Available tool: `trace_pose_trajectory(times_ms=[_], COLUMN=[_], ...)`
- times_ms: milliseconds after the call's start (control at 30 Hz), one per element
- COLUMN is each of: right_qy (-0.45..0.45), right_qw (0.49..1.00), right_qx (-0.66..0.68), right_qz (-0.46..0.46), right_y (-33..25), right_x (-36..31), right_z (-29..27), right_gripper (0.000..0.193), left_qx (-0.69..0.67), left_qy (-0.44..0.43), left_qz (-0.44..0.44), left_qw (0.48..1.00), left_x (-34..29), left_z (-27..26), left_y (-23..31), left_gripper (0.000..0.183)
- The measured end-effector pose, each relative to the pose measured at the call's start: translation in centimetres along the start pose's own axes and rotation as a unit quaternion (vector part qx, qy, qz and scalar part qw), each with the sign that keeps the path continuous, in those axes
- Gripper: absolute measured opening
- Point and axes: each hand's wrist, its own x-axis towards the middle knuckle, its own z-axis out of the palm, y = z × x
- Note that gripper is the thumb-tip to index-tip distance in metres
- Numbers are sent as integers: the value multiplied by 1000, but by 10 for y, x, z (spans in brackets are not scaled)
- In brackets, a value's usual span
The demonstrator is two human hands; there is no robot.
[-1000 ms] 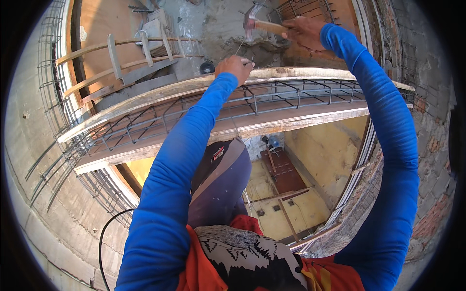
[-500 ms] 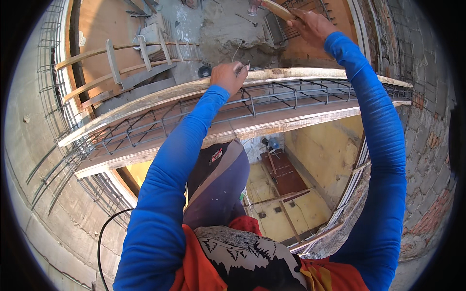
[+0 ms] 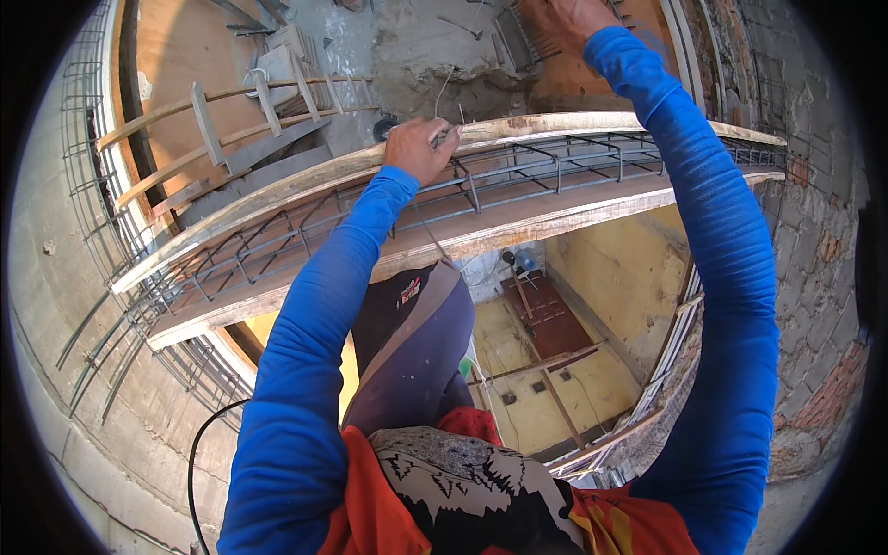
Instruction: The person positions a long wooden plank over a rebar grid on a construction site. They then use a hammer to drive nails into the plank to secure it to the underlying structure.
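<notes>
Nearest to us, both blue sleeves rise from the lower edge, with an orange garment bunched at our chest and the room below showing through the gap between the beams.

Our left hand [image 3: 421, 148] is where it was a second ago, on the far edge of the rebar cage [image 3: 518, 176] that lies in the wooden beam formwork [image 3: 305, 190]. Its grip is closed, the fingers pinched round something thin, probably a nail or a strand of tie wire [image 3: 442, 92] standing up from the board; the view is too small to say which.

The change is in our right hand [image 3: 569, 14]. A second ago it held a wooden-handled hammer level with the left; now it is lifted to the very top rim, cut off by the edge. We cannot tell how its grip stands, and the hammer itself is out of view. We judge this is the top of a swing, with the left hand steadying the piece to be struck.

Farther off, a wooden ladder [image 3: 231, 116] lies across the rough concrete slab [image 3: 425, 42].
</notes>
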Motion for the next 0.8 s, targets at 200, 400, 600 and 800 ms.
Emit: trace_pose_trajectory(times_ms=[200,400,600,800], right_qy=[-115,-98,24,-107], right_qw=[981,993,990,994], right_qx=[113,-46,-139,33], right_qz=[104,-50,-4,-1], right_y=[-20,-27,-22,-24], right_x=[-6,-13,5,-16], right_z=[-26,-7,-8,-3], right_gripper=[48,48,45,40], left_qx=[-1,-6,-7,20], left_qy=[15,6,-10,-68], left_qz=[10,14,-4,-31], left_qw=[1000,1000,1000,997], left_x=[1,0,-2,-3], left_z=[-3,-2,-2,-2], left_y=[-1,-1,1,2], left_gripper=[29,29,28,31])
